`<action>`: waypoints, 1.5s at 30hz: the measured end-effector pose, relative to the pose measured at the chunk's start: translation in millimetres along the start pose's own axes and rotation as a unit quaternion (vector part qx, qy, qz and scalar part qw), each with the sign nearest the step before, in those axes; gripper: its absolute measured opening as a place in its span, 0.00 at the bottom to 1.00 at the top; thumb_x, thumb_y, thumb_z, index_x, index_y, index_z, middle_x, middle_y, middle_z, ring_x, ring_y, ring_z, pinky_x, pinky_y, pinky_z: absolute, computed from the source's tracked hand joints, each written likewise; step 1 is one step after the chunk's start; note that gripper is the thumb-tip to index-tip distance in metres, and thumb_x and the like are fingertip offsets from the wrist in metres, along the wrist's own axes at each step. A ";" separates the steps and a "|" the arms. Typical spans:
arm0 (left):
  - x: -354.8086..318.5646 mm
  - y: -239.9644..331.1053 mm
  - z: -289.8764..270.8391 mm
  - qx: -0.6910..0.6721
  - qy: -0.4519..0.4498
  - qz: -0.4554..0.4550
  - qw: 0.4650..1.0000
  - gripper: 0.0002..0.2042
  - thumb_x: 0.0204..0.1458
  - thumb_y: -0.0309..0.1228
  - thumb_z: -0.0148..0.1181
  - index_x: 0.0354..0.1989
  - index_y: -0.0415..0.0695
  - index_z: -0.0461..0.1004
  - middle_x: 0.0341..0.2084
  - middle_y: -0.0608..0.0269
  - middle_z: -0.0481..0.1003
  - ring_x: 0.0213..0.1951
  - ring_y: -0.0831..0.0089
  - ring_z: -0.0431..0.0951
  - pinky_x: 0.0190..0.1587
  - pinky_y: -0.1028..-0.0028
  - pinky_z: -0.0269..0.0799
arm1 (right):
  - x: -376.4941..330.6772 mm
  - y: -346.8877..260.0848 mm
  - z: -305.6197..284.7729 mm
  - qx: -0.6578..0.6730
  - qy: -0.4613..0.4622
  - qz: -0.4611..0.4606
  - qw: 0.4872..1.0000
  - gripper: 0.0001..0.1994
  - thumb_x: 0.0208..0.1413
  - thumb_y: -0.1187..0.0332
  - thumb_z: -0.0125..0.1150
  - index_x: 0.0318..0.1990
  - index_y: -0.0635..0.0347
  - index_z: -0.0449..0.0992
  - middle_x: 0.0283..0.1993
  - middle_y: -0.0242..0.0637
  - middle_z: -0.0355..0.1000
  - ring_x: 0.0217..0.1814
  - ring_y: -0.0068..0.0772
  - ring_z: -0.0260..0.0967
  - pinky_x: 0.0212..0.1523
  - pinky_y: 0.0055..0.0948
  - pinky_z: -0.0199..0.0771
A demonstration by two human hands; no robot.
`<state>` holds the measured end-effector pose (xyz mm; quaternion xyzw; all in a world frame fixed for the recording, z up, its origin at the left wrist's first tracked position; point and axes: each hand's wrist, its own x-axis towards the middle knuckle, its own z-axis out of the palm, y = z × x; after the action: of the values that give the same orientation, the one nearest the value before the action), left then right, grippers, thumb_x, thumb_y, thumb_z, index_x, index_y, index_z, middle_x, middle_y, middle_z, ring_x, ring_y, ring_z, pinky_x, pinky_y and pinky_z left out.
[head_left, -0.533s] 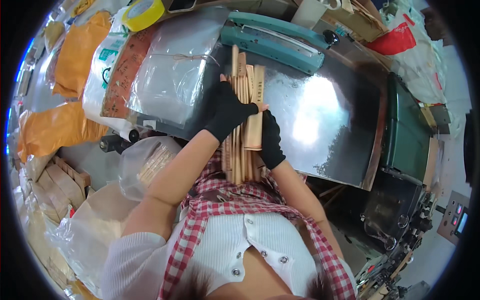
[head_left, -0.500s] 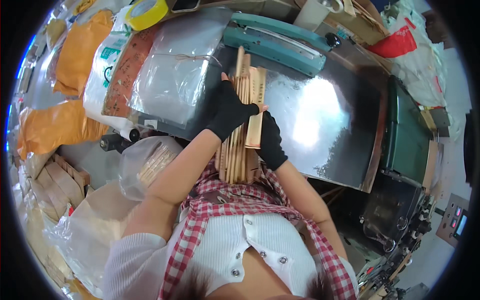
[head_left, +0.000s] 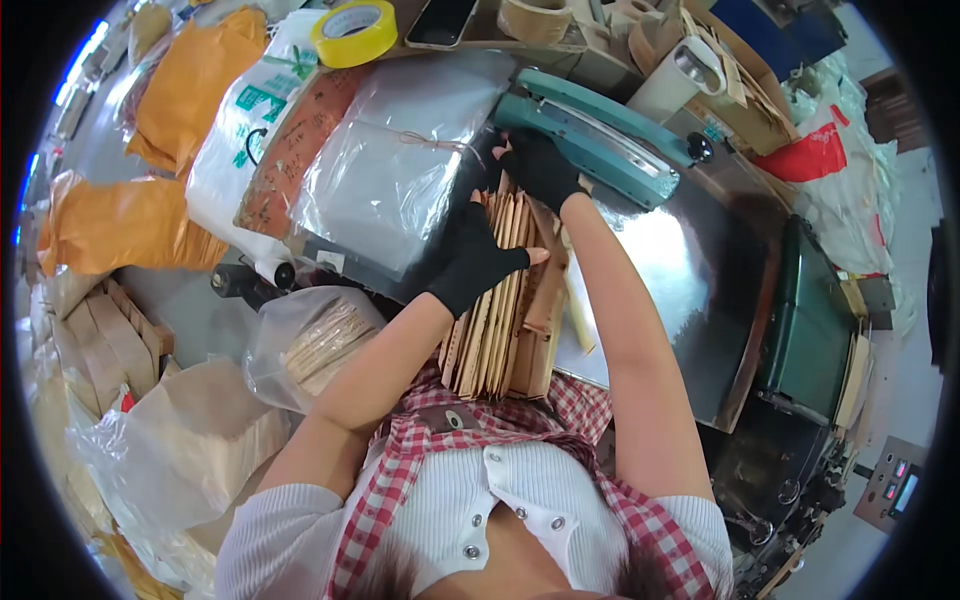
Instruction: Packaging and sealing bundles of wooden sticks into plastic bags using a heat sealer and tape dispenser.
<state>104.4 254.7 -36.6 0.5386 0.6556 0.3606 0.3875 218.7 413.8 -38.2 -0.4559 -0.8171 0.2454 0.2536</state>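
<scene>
— Where are the wooden slats (head_left: 505,300)?
— Centre of the frame, bundled on the steel table (head_left: 690,270), near end toward the person's body.
— The left hand (head_left: 475,262)?
— Black-gloved, pressed flat on the bundle, fingers spread, not clenched.
— And the right hand (head_left: 538,165)?
— At the bundle's far end, just beside the teal sealer (head_left: 600,135); I cannot tell whether it grasps.

Matt wooden slats (head_left: 500,310) lie on a glossy metal tabletop (head_left: 670,270).
</scene>
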 end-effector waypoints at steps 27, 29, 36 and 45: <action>-28.2 77.9 -26.4 -0.388 -0.209 -0.053 0.896 0.29 0.42 0.29 0.70 0.54 0.37 0.66 0.44 0.60 0.74 0.41 0.73 0.76 0.36 0.75 0.75 | -180.6 -91.5 -43.5 0.452 0.020 0.185 0.872 0.38 0.43 0.68 0.68 0.63 0.60 0.55 0.54 0.37 0.66 0.55 0.30 0.66 0.55 0.28 0.67; -41.1 120.0 -36.0 -0.392 -0.211 0.013 0.895 0.36 0.40 0.31 0.72 0.59 0.38 0.61 0.49 0.59 0.70 0.47 0.70 0.73 0.43 0.74 0.74 | -176.0 -112.3 -72.9 0.329 0.135 0.051 0.933 0.42 0.41 0.68 0.70 0.63 0.62 0.52 0.57 0.40 0.63 0.58 0.34 0.64 0.56 0.31 0.66; -26.0 128.3 -29.1 -0.324 -0.219 0.350 0.851 0.63 0.29 0.38 0.80 0.69 0.39 0.35 0.64 0.53 0.54 0.62 0.63 0.60 0.64 0.68 0.54 | -174.6 -119.6 -107.7 0.549 0.159 -0.039 0.820 0.52 0.47 0.67 0.70 0.71 0.43 0.34 0.67 0.47 0.51 0.63 0.46 0.60 0.57 0.41 0.66; -14.9 121.0 -41.9 -0.426 -0.196 0.269 0.841 0.45 0.35 0.33 0.75 0.63 0.37 0.55 0.53 0.58 0.66 0.56 0.70 0.66 0.60 0.70 0.59 | -165.4 -171.6 -129.0 0.241 0.095 0.026 0.965 0.52 0.37 0.65 0.74 0.68 0.64 0.44 0.59 0.49 0.60 0.53 0.40 0.66 0.53 0.32 0.67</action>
<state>120.3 257.0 91.4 0.5350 0.1771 0.5811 0.5871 270.0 212.3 135.6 -0.4237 -0.6935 0.3976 0.4259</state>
